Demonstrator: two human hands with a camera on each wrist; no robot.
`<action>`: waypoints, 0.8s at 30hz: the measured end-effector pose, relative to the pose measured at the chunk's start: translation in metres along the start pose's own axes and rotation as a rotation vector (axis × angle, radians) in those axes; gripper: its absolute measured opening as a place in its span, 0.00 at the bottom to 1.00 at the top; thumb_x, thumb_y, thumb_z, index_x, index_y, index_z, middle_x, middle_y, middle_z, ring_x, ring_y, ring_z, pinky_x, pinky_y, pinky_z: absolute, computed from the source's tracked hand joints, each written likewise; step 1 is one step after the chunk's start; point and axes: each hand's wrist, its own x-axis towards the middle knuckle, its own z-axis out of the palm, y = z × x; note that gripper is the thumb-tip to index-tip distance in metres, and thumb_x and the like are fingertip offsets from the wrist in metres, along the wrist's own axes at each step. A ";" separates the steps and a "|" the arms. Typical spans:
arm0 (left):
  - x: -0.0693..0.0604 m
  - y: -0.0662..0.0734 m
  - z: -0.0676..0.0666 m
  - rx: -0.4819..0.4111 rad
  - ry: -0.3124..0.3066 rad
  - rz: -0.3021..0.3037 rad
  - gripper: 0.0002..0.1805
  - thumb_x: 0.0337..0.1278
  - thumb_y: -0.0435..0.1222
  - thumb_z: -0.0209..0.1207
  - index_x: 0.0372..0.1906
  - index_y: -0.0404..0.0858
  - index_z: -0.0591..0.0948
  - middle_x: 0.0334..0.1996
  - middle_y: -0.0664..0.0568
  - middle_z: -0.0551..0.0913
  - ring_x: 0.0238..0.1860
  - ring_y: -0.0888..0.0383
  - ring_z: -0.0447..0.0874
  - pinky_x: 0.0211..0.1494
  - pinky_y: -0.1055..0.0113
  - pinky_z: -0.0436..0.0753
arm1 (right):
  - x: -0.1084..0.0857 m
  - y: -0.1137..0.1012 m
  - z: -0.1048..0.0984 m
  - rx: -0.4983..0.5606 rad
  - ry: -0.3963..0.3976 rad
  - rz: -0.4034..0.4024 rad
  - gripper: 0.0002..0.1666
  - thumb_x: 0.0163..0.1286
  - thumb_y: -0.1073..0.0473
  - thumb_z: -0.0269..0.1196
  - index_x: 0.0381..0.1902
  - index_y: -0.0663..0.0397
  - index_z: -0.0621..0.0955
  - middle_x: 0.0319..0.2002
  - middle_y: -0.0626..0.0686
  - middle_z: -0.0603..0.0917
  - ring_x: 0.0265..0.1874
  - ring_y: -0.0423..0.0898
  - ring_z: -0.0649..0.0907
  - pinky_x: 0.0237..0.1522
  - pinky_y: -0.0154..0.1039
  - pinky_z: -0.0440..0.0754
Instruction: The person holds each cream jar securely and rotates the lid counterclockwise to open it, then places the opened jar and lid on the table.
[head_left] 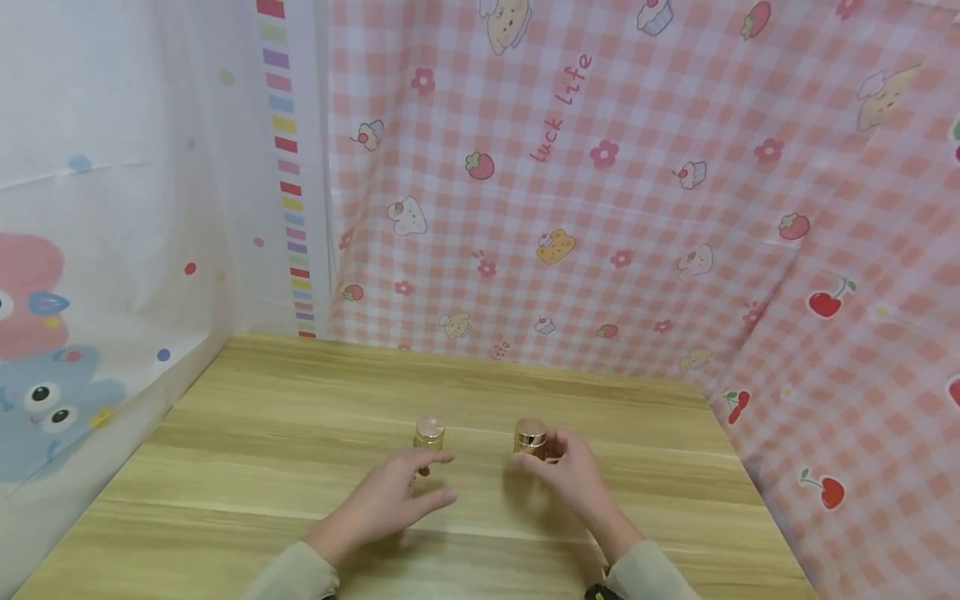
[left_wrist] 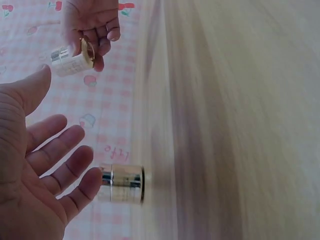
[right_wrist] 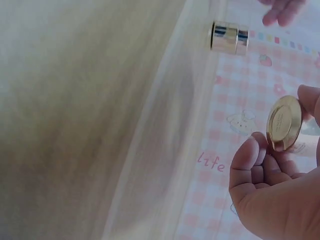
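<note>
In the head view, a small gold cosmetic jar [head_left: 430, 432] with a shiny lid stands upright on the wooden table. My left hand [head_left: 382, 498] hovers just on the near side of it, fingers and thumb spread, holding nothing. The left wrist view shows the same jar [left_wrist: 122, 185] beyond the fingertips; whether they touch it I cannot tell. My right hand [head_left: 573, 479] grips a second gold jar [head_left: 530, 437] between thumb and fingers, raised off the table. From the right wrist view, its round gold base [right_wrist: 284, 125] faces the camera.
The light wooden table [head_left: 300, 425] extends around both jars. A pink checked cloth [head_left: 525, 192] hangs along the back and right, and a white patterned cloth [head_left: 150, 225] hangs on the left.
</note>
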 end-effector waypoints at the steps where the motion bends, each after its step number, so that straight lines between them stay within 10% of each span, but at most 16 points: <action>1: 0.001 0.002 0.000 -0.017 0.004 -0.008 0.32 0.69 0.56 0.67 0.69 0.42 0.82 0.62 0.45 0.87 0.55 0.48 0.86 0.49 0.57 0.86 | -0.001 0.000 0.001 -0.005 -0.002 -0.002 0.16 0.60 0.57 0.81 0.40 0.54 0.85 0.34 0.47 0.87 0.35 0.40 0.83 0.40 0.31 0.81; 24: 0.018 0.026 -0.001 -0.133 -0.012 0.027 0.32 0.71 0.57 0.65 0.72 0.46 0.79 0.61 0.52 0.86 0.53 0.51 0.83 0.48 0.65 0.83 | -0.032 -0.012 0.011 0.043 -0.330 -0.086 0.23 0.65 0.52 0.79 0.55 0.52 0.86 0.39 0.48 0.87 0.36 0.41 0.83 0.39 0.30 0.82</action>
